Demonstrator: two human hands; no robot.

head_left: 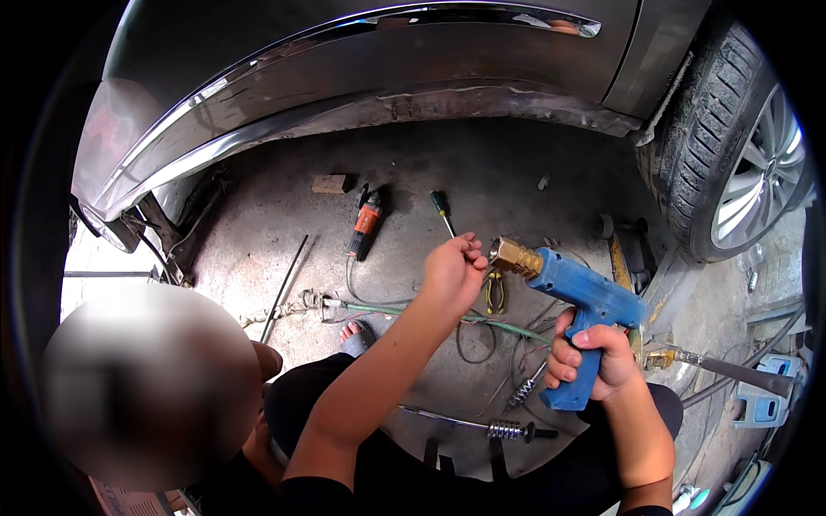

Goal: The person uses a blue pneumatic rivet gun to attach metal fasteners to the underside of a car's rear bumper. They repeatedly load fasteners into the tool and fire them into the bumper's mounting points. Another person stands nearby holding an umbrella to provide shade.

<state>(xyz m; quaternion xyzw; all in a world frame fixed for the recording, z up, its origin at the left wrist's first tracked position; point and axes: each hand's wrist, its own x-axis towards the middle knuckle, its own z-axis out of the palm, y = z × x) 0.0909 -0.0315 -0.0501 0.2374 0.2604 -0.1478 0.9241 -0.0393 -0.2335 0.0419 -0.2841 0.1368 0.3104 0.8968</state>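
My right hand [600, 354] grips the handle of a blue pistol-shaped gun [589, 288], one that looks like a dent-repair spot welder. Its brass-coloured nose [516, 258] points left. Close to that nose is my left hand [456, 271], its fingers curled and pinched together; whether a small piece is between them is hidden. On the floor beyond my left hand lies a screwdriver [440, 205] with a dark green handle. Yellow-and-black pliers [496, 293] rest below the gun's nose.
A dark car's lower side [482, 60] spans the far edge, with a wheel [731, 146] at right. An orange angle grinder [366, 221], a block [330, 183], cables and slide hammers [508, 429] lie on the floor. Another person [155, 387] is at left; a blue stool [761, 391] at right.
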